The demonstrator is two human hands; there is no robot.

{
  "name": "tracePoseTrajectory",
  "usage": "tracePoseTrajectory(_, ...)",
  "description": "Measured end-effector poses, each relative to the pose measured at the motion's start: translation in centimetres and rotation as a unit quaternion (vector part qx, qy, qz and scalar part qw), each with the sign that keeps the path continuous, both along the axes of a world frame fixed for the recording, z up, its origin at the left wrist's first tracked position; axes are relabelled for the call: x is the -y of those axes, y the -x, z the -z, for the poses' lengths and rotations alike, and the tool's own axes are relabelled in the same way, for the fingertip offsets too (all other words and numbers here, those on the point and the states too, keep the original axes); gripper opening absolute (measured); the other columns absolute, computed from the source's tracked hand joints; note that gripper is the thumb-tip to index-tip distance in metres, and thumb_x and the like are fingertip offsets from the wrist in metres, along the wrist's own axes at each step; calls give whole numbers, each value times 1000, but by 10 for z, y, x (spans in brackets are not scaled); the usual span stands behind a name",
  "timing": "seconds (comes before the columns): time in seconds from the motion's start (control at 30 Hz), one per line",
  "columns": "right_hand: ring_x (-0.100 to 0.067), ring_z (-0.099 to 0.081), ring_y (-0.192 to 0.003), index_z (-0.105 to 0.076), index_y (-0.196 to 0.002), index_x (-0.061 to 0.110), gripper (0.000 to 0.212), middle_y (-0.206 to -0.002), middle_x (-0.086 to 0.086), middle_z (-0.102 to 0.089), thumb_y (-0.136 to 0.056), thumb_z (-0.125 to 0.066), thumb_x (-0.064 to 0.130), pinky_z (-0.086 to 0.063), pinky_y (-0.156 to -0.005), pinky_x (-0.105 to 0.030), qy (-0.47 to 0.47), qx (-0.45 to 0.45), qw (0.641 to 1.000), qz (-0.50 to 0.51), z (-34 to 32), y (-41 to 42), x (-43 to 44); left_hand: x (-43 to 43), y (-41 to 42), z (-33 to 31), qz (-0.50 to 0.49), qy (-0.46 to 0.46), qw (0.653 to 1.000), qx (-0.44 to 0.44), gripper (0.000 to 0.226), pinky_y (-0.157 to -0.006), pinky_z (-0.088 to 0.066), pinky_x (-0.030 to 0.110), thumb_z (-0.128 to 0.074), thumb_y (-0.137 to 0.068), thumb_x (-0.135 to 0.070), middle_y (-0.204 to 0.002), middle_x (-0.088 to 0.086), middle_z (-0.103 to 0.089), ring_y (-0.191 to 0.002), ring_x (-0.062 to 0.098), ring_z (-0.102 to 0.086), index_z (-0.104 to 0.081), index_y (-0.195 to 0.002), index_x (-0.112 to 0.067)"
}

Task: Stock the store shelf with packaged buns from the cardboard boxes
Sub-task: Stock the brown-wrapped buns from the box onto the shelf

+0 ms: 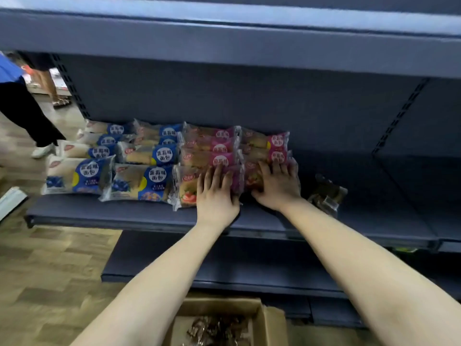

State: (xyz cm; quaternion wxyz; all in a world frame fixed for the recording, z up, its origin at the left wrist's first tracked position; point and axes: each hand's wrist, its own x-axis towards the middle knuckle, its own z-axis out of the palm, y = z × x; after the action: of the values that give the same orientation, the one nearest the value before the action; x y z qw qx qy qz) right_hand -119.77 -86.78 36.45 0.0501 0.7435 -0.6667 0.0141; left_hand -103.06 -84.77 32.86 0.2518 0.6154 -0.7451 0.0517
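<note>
pink packaged buns (pixel 212 158) in two overlapping columns on the middle shelf (pixel 124 213), right of centre, butted against two columns of blue packaged buns (pixel 139 176) on the left; laid shingled, labels up and turned to the aisle, probably for easy reading and tight packing

left hand (pixel 217 193) flat on the front packet of the left pink column, fingers straight and spread, gripping nothing; right hand (pixel 277 186) likewise flat on the front packet of the right pink column, fingers splayed, pressing rather than pinching. seemingly meant to square the two front packets and bring them into line with the blue row

near the right hand, further right on the same shelf, a dark crumpled packet (pixel 326 193), lying loose and askew, apart from the pink column; likely in the way of any further column there, so worth straightening or shifting first

overhead, upper shelf (pixel 224 46) jutting over the rows, probably cramping any reach to the back. below, lower shelf (pixel 224 270), and at the bottom edge an open cardboard box (pixel 269 320) with brown-wrapped packets (pixel 217 328) inside, too blurred to read. far left, legs of another person (pixel 22 108) on the wood-patterned floor (pixel 50 270), well apart from the work
</note>
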Motion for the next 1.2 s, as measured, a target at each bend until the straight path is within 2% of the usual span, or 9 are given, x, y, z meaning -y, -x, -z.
tracePoseTrajectory(0.1,-37,-14,-141,-4,-150,23,90,-152,-19,-19,-82,-49,59,0,-113,-58,-8,-1,1000,-5,-3,2,3,-1,1,-1,-7,-8,1000,0,59,-109,-27,52,-54,-71,-28,-141,18,-47,-129,42,-43,-58,-126,-8)
tracePoseTrajectory(0.2,-38,3,-144,7,-151,24,90,-157,-16,0,-87,-52,47,7,-113,-60,15,15,1000,-4,8,-1,-8,-1,1,1,-8,1,1000,-1,59,-110,-26,53,-54,-71,-28,-141,19,-48,-129,42,-42,-57,-126,-8)
tracePoseTrajectory(0.33,-37,1,-145,-6,-152,15,79,-159,-12,-2,-91,-53,32,11,-113,-56,76,61,995,3,22,-5,-16,2,1,3,-10,20,1000,2,58,-109,-28,53,-56,-72,-29,-139,19,-50,-127,42,-45,-57,-126,-9)
tracePoseTrajectory(0.47,-26,5,-147,-8,-152,17,78,-160,-4,-5,-90,-49,38,15,-113,-47,71,73,995,-20,25,1,-15,2,1,5,-3,27,1000,-5,57,-109,-29,53,-53,-74,-30,-138,19,-50,-128,42,-44,-57,-127,-10)
tracePoseTrajectory(0.8,-23,16,-145,4,-151,29,78,-160,1,9,-91,-42,50,11,-114,-49,34,42,998,-30,28,2,-10,4,0,8,-2,37,999,4,57,-108,-31,51,-46,-78,-38,-136,19,-52,-126,41,-47,-58,-126,-10)
tracePoseTrajectory(0.9,-30,6,-146,-10,-152,26,75,-160,-3,-1,-89,-48,44,5,-115,-51,57,71,995,-32,26,0,-12,5,0,8,0,38,999,8,58,-108,-31,52,-43,-78,-39,-136,19,-52,-126,41,-47,-58,-126,-9)
tracePoseTrajectory(1.07,-45,-48,-120,-60,-122,9,54,-131,-16,-54,-80,-42,38,-34,-101,-59,140,64,987,-35,30,-5,-16,6,0,7,6,32,999,9,59,-108,-31,52,-39,-78,-39,-136,20,-52,-125,41,-47,-58,-124,-8)
tracePoseTrajectory(1.13,-47,-49,-119,-61,-120,6,55,-130,-18,-55,-82,-39,39,-36,-100,-59,137,70,987,-42,31,-5,-14,6,0,7,7,28,999,14,60,-108,-31,52,-38,-78,-40,-136,20,-51,-126,41,-46,-57,-125,-8)
tracePoseTrajectory(1.2,-43,-36,-133,-53,-132,8,58,-142,-14,-45,-85,-39,41,-27,-109,-57,126,74,988,-50,32,-4,-12,6,0,9,9,28,999,20,60,-108,-31,53,-38,-78,-40,-136,21,-51,-126,41,-46,-57,-125,-8)
